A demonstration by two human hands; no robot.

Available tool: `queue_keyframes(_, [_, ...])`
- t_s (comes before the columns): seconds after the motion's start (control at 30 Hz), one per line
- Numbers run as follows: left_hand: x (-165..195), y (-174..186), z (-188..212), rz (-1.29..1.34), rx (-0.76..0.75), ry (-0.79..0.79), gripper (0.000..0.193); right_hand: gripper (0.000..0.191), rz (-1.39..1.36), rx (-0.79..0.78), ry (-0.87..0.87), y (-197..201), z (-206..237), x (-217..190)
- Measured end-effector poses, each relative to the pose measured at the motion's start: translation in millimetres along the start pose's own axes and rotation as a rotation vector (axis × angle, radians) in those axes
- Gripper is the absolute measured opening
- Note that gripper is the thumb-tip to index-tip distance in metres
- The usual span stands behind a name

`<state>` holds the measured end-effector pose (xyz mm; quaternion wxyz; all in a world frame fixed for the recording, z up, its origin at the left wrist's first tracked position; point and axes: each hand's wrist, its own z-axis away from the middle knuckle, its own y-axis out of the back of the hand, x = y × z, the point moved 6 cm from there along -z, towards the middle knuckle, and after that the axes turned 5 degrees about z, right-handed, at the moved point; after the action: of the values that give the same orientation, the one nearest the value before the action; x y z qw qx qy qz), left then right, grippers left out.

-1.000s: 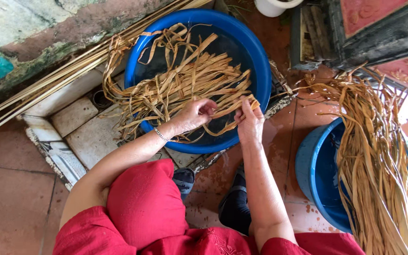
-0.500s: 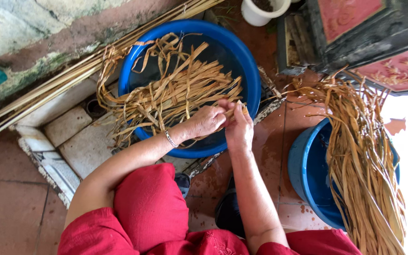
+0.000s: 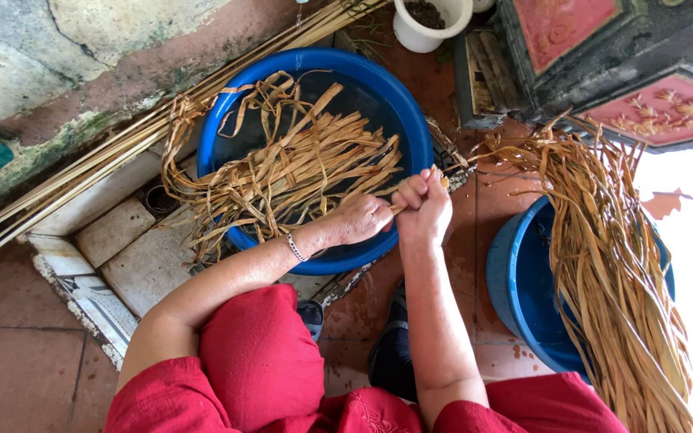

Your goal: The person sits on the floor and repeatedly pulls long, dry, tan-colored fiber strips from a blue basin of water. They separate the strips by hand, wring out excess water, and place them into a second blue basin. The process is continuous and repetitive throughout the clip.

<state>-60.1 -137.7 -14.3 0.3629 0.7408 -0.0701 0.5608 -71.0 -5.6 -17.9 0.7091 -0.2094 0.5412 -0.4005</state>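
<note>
Right at the near rim of the big blue basin (image 3: 222,120), both hands meet over a single tan strip (image 3: 399,208) of dried plant fibre. The left hand (image 3: 360,219), a thin bracelet (image 3: 295,247) at its wrist, is closed around the strip on the basin side, while the right hand (image 3: 424,205) is curled into a fist on the same strip just outside the rim; the two hands touch. Only a short piece of the strip shows between them, so how long it runs cannot be told.

Inside the basin lies a loose heap of wet-looking strips (image 3: 290,172), many trailing over its far-left rim onto the stone blocks (image 3: 134,240) beside it. Beyond the basin, long bamboo canes (image 3: 106,152) lean along the stained wall. To the right of the basin stands a second blue tub (image 3: 523,281), draped with a long bundle of straighter strips (image 3: 611,273). A white pot (image 3: 431,20) sits past the basin's far rim, next to a dark carved stand (image 3: 603,56).

To work this strip well, it seems wise to keep it taut between the two fists, with the grips close together so it does not kink, and to hold it clear of the tangled heap so no neighbouring strip gets dragged along.
</note>
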Motion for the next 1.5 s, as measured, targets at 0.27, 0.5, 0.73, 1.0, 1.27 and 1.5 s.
queue_keyframes(0.27, [-13, -19, 6, -0.026, -0.035, -0.082, 0.031, 0.024, -0.021, 0.235, 0.017, 39, -50, -67])
queue_keyframes(0.5, [-31, -25, 30, -0.112, -0.145, -0.016, 0.034, 0.026, -0.092, 0.358, 0.176, 84, -78, -128])
queue_keyframes(0.73, [-31, -24, 49, -0.198, -0.077, -0.150, 0.030, 0.017, -0.169, 0.584, 0.295, 141, -85, -157])
queue_keyframes(1.0, [-80, -18, 94, -0.118, -0.238, 0.215, 0.031, 0.017, -0.031, 0.531, 0.332, 188, -85, -210])
queue_keyframes(1.27, [-147, -15, 111, -0.637, -0.514, 0.564, 0.037, 0.021, -0.153, -0.121, -0.278, 106, -66, -124])
queue_keyframes(1.5, [-181, -49, 69, -0.381, -0.337, 0.490, 0.057, 0.007, 0.603, 0.177, 0.523, 33, 11, -209])
